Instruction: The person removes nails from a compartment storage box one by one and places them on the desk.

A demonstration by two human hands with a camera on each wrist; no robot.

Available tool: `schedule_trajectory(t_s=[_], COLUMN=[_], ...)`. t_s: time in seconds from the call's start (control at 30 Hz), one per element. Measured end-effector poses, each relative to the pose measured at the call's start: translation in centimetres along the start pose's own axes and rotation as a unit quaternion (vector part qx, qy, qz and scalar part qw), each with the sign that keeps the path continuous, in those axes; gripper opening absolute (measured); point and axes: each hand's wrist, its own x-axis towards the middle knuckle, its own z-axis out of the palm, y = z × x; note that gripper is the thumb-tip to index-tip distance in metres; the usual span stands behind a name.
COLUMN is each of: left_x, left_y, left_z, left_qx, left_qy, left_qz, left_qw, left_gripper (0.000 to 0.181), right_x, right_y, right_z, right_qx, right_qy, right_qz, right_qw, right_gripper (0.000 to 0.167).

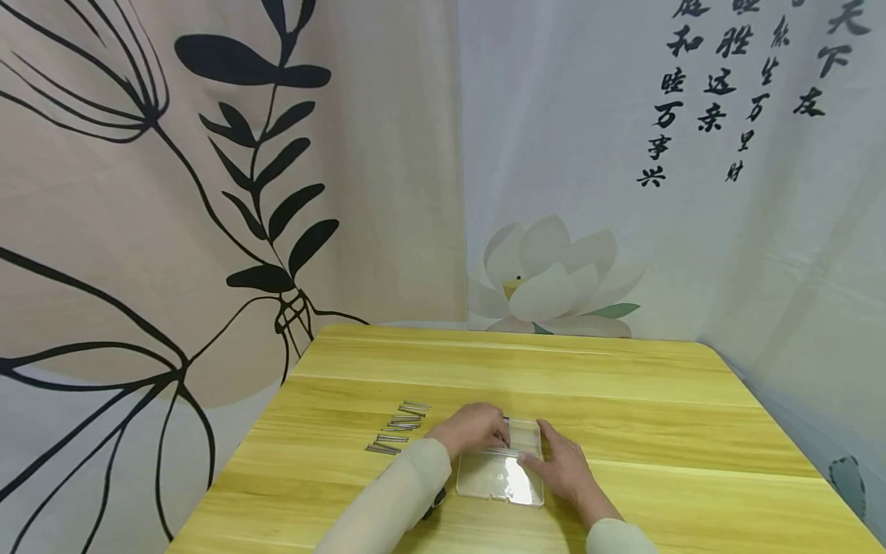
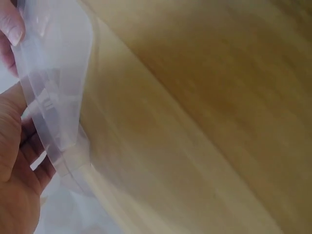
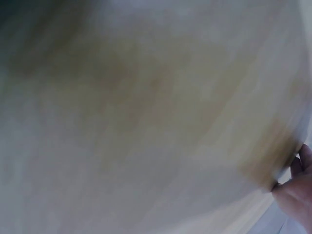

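Observation:
A clear plastic box [image 1: 524,440] lies on the table with its transparent lid [image 1: 484,475] folded open toward me. My left hand [image 1: 477,427] reaches over the box's left part, fingers bent down into it. Whether these fingers pinch anything is hidden. In the left wrist view, the left hand [image 2: 17,161] is behind the clear plastic [image 2: 63,63]. My right hand [image 1: 569,468] holds the box's right end, thumb near the hinge and fingers at the far side. The right wrist view is blurred, with the right hand [image 3: 296,192] at its edge.
Several slim metal pieces [image 1: 404,419], like nails or screws, lie in a loose column on the wooden table [image 1: 623,400], left of the box. A dark object [image 1: 434,504] shows beside the left sleeve. Printed curtains [image 1: 388,192] hang behind the table.

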Motion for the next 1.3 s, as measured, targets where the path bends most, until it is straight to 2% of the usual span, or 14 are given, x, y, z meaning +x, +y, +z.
schedule_trajectory(t_s=[0.27,0.63,0.87,1.03,1.3], left_x=[-0.02,-0.24,-0.04,0.12,-0.03], left_y=[0.06,0.35,0.47,0.5,0.6], left_z=[0.23,-0.25,-0.27,-0.14,-0.4], left_qx=[0.04,0.031,0.076,0.082,0.082], left_qy=[-0.003,-0.003,-0.001,-0.005,-0.011], left_qz=[0.015,0.02,0.031,0.028,0.021], left_qw=[0.9991,0.9993,0.9966,0.9962,0.9963], left_gripper=[0.007,0.005,0.015,0.022,0.021], right_x=[-0.1,-0.34,-0.42,-0.39,-0.27], right_y=[-0.11,-0.39,-0.4,-0.37,-0.22], right_z=[-0.06,-0.14,-0.27,-0.36,-0.25], right_qx=[0.003,0.003,0.004,0.001,0.008], right_qy=[-0.002,-0.006,-0.007,-0.008,-0.006], right_qz=[-0.001,-0.001,-0.001,-0.003,-0.005], right_qw=[1.0,1.0,1.0,1.0,0.9999], right_gripper=[0.082,0.08,0.081,0.082,0.082])
